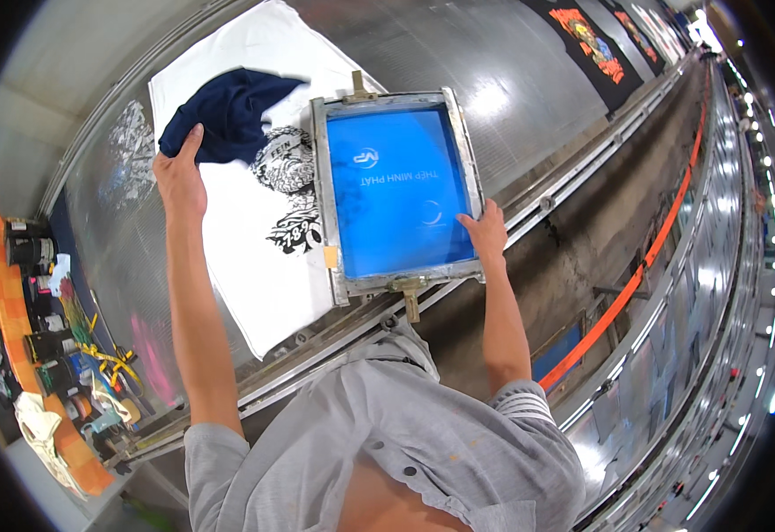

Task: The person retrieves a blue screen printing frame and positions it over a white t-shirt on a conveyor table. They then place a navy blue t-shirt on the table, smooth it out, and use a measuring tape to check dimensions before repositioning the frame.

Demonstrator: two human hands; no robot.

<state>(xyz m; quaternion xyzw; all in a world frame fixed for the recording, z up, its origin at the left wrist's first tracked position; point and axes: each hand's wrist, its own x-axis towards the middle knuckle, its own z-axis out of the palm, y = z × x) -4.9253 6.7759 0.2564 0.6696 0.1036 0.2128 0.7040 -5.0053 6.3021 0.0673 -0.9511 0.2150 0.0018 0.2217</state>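
My left hand (182, 180) is closed on the edge of a dark navy cloth (228, 113), pinched with the thumb on top. The cloth hangs bunched over a white shirt (254, 284) that bears black printed artwork. To its right, a screen printing frame (324, 186) with blue mesh (387, 222) and pale lettering overlaps the shirt's right side. My right hand (485, 230) grips the frame's lower right rim, thumb over the inner edge and the other fingers partly hidden outside. Metal clamps (411, 306) sit on the frame's near and far sides.
Beneath everything runs a long grey printing table (423, 53) with a metal rail (574, 191). Farther along lies a black shirt (587, 53) with an orange print. An orange shelf (24, 328) at left carries jars and tools. Beyond the rail is a gap, with an orange strip (662, 239) past it.
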